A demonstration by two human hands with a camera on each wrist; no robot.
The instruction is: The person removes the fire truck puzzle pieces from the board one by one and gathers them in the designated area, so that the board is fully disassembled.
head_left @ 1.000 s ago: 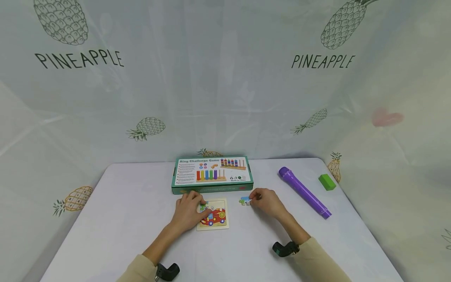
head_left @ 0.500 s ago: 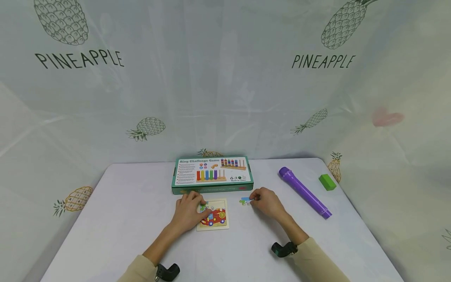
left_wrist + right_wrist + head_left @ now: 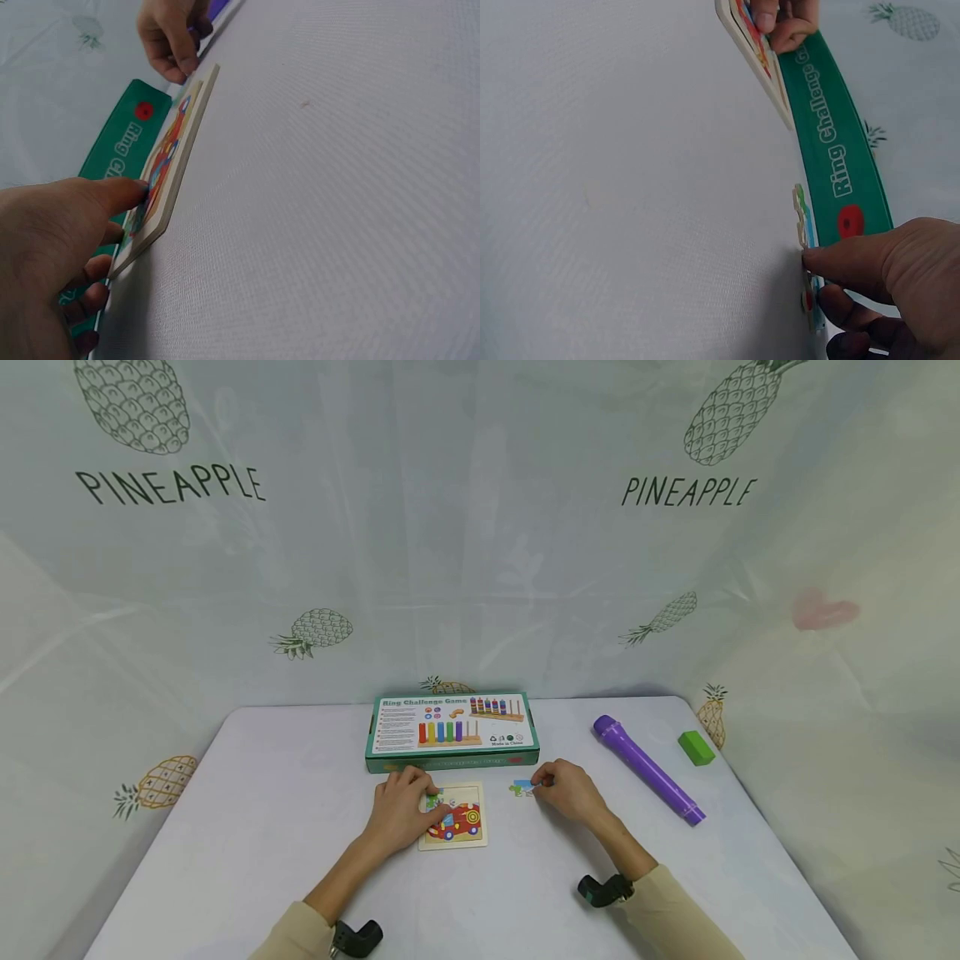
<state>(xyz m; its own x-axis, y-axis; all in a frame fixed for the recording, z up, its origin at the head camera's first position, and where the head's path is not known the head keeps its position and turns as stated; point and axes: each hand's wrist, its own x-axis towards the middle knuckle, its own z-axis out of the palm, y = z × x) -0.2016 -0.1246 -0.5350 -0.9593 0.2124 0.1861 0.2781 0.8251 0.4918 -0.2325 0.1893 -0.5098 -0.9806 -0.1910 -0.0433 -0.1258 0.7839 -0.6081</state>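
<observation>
A small square wooden jigsaw puzzle (image 3: 468, 835) with a red car picture lies flat on the table. My left hand (image 3: 403, 810) reaches over its left side; the thumb rests on the picture and the curled fingers lie around the upper left corner. To the right of the puzzle, my right hand (image 3: 567, 787) pinches a thin puzzle piece (image 3: 521, 787) in blue and green between thumb and fingers. Seen from the right wrist, the piece's green end (image 3: 801, 199) sticks out past the thumb (image 3: 847, 261), and a part with red shows below it. The fingers hide the middle.
Behind both hands stands a green Ring Challenge Game box (image 3: 453, 732). A purple microphone-shaped tube (image 3: 649, 769) lies slanted at the right, with a green block (image 3: 697, 747) beyond it. The white table (image 3: 300, 827) meets a pineapple-print curtain (image 3: 480, 527) at the back.
Almost nothing differs: the right forearm shifts very slightly left, while both hands keep their places on the puzzle and the piece.
</observation>
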